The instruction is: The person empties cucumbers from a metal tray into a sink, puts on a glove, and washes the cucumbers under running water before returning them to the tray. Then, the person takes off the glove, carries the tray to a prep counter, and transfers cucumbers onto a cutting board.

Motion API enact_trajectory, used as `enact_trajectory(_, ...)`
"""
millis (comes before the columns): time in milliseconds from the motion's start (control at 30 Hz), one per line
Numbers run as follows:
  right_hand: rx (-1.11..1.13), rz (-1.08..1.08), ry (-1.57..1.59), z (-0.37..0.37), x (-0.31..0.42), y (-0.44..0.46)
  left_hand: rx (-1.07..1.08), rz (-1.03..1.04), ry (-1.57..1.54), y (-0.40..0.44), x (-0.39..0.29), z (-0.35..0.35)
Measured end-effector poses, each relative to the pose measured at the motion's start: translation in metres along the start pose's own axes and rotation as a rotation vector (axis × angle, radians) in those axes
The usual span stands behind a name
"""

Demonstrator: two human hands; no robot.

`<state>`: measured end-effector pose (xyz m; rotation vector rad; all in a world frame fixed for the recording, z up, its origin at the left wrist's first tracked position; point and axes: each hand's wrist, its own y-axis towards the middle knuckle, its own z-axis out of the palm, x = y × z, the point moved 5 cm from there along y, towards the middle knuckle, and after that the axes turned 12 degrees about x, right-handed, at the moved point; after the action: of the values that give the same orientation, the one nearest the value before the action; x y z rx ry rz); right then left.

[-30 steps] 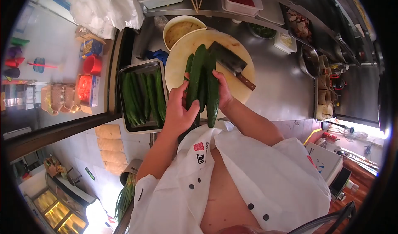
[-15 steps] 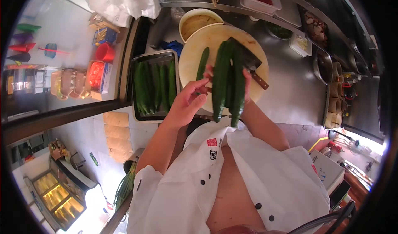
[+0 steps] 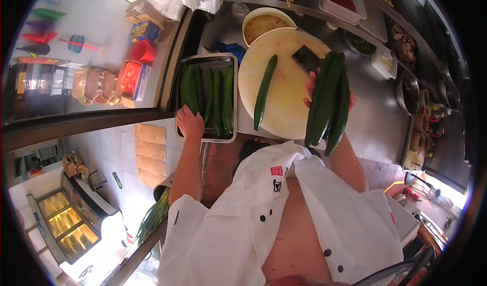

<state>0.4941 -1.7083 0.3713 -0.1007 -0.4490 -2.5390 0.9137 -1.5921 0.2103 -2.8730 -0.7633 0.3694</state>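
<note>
Several long dark green cucumbers (image 3: 327, 101) are bunched in my right hand (image 3: 310, 89), raised over the right side of the round cutting board (image 3: 289, 103). Its fingers wrap around the bunch from behind, partly hidden by it. My left hand (image 3: 190, 124) is at the near left of the metal tray (image 3: 235, 96), its fingers bent over the lower end of a cucumber (image 3: 188, 88) there. More cucumbers (image 3: 217, 103) lie lengthwise in that tray. A single cucumber (image 3: 265, 93) rests on the board's left half. Beside the bunch shows a cleaver's dark blade (image 3: 306, 59); its handle is hidden.
Behind the board stands a pale container of brownish contents (image 3: 266, 26), with a blue cloth (image 3: 231, 49) left of it. Food tubs (image 3: 345, 2) line the back shelf. Metal bowls (image 3: 407, 91) stand at right. A glass partition's dark frame (image 3: 101, 121) runs along the left.
My left hand has moved left and down from beside the held bunch to the tray. The right hand has carried the cucumbers rightward, covering the cleaver's handle. The view has shifted slightly.
</note>
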Motion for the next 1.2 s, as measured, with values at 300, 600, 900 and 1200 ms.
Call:
enact_trajectory(300,0.038,0.015,0.051,0.003,-0.003,-0.003,0.011,0.25,-0.264,-0.019,-0.037,0.031)
enact_trajectory(600,0.045,0.012,0.057,0.006,-0.001,-0.007,-0.056,-0.033,-0.095,0.003,0.003,0.012)
enact_trajectory(900,0.06,0.016,0.084,0.012,0.002,-0.002,-0.022,-0.21,-0.242,0.005,0.02,0.024)
enact_trajectory(1200,0.05,0.016,0.072,0.014,0.004,-0.004,0.11,-0.204,-0.354,0.012,0.035,0.02)
